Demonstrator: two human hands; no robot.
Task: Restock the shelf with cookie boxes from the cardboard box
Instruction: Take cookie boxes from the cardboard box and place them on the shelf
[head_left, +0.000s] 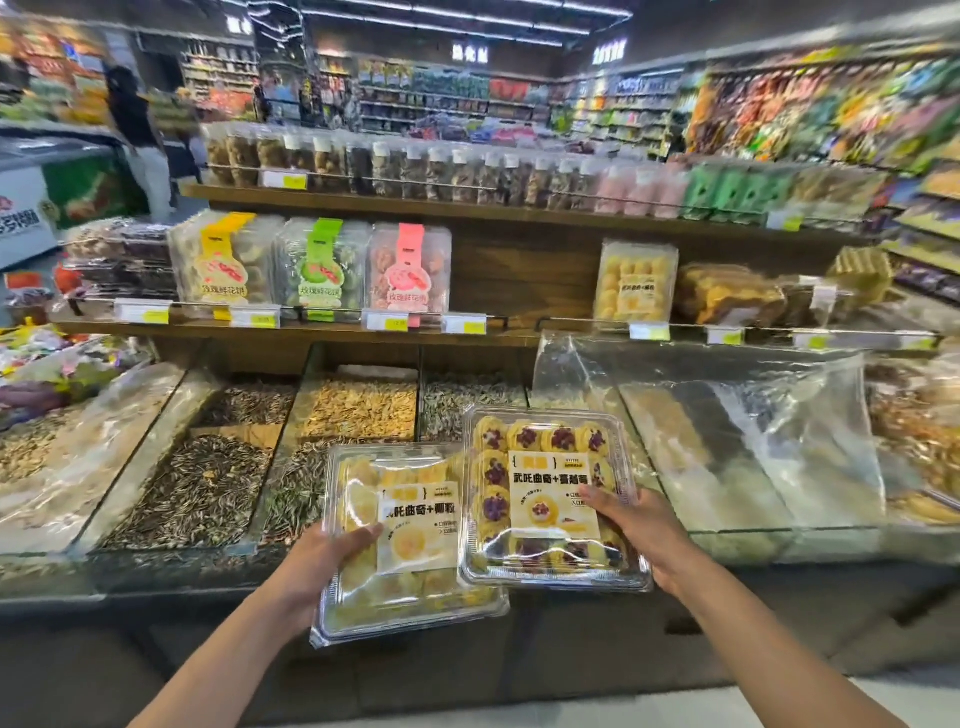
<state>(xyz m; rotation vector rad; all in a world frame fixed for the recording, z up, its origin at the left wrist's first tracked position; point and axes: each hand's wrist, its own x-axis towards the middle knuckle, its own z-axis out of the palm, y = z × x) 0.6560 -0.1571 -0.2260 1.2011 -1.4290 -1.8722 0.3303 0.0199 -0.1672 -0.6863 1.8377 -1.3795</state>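
Beyond both hands stood the wooden shelf (519, 291), its middle tier carrying clear packs of pastries with yellow, green and pink labels up and left of the hands. A gap of bare wood lay straight above the hands. Up and right of the right hand one upright box of yellow cookies (636, 280) stood on that tier.

Directly under the hands ran the glass-fronted bulk bins (171, 467). Those below and left of the left hand held striped sunflower seeds and pale kernels. The bins to the right of the right hand were covered with clear plastic sheeting (727, 415), contents blurred.

The right hand (644, 530) gripped the blueberry cookie box (550, 499) at its right edge, thumb on the lid and fingers curled beneath. It was a clear clamshell of yellow rounds with purple centres. Its left edge overlapped the other box.

The left hand (322, 561) clasped the plain yellow cookie box (405, 540) at its left edge, thumb across the lid and fingers under. This clamshell sat lower and tilted toward the camera.

The cardboard box was out of view.
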